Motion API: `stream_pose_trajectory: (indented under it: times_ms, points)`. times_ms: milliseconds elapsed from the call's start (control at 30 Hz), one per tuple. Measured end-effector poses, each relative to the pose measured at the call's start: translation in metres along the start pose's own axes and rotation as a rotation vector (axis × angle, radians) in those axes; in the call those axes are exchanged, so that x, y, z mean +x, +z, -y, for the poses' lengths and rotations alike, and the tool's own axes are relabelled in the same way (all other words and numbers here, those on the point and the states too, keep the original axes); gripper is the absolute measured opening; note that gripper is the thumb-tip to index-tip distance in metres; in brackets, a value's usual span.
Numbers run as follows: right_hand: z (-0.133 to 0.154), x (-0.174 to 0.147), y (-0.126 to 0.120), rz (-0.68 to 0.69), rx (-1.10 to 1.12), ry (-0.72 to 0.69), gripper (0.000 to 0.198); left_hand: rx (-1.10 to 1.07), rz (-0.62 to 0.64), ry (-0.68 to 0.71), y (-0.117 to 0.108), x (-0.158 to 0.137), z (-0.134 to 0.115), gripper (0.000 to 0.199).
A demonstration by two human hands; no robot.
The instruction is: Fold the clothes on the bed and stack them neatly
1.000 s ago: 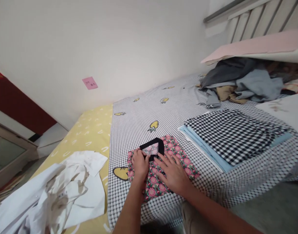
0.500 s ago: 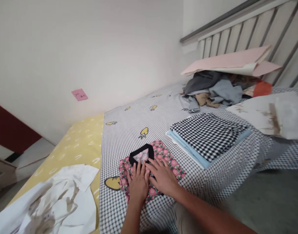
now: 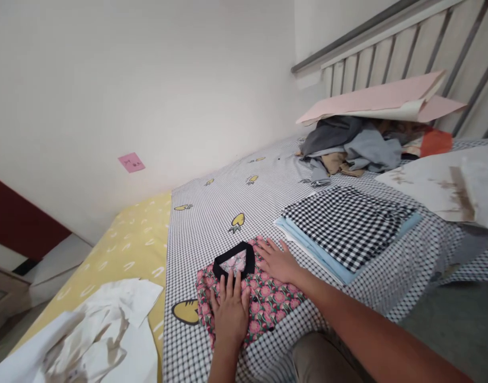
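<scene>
A folded shirt (image 3: 268, 306) with pink flowers and a black collar lies flat on the checked bed sheet (image 3: 212, 223). My left hand (image 3: 230, 308) rests palm down on its front, just below the collar, fingers spread. On the shirt's upper right part lies my right hand (image 3: 278, 260), also flat with its fingers apart. Neither hand grips the cloth. Close to the right hand sits a stack of folded clothes, with a black-and-white checked garment (image 3: 347, 223) on top and light blue cloth (image 3: 335, 270) beneath it.
White crumpled cloth (image 3: 108, 324) lies on the yellow sheet (image 3: 128, 229) at left. Toward the back right is a heap of grey clothes (image 3: 371, 149) under a pink sheet of board (image 3: 379, 98). A stained white item (image 3: 443, 186) lies at the right, before a slatted headboard (image 3: 407, 48).
My right hand has slid right, away from my left hand, to the shirt's upper right part. My left hand stays below the collar. The view has shifted slightly.
</scene>
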State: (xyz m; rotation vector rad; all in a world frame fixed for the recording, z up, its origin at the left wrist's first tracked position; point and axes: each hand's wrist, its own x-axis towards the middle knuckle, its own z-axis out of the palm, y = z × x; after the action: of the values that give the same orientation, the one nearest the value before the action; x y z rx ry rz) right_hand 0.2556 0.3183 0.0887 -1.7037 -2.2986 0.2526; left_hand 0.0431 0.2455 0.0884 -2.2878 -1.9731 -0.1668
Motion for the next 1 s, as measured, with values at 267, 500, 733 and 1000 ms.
stream_pose_trajectory:
  times_ms: [267,500,733,1000]
  points:
    - [0.001,0.007,0.006,-0.004,-0.070,0.040,0.065,0.006,-0.012,-0.034,-0.001,-0.001,-0.005,0.054]
    - [0.001,-0.048,0.019,-0.062,-0.196,0.060,0.060,-0.132,-0.045,-0.066,0.001,-0.005,-0.009,0.054]
    - [0.008,-0.066,0.021,-0.155,-0.240,0.116,0.057,-0.228,-0.029,-0.071,0.000,-0.007,-0.011,0.056]
    - [0.010,-0.068,0.018,-0.179,-0.313,0.104,0.058,-0.743,-0.147,-0.092,-0.001,-0.009,-0.006,0.049]
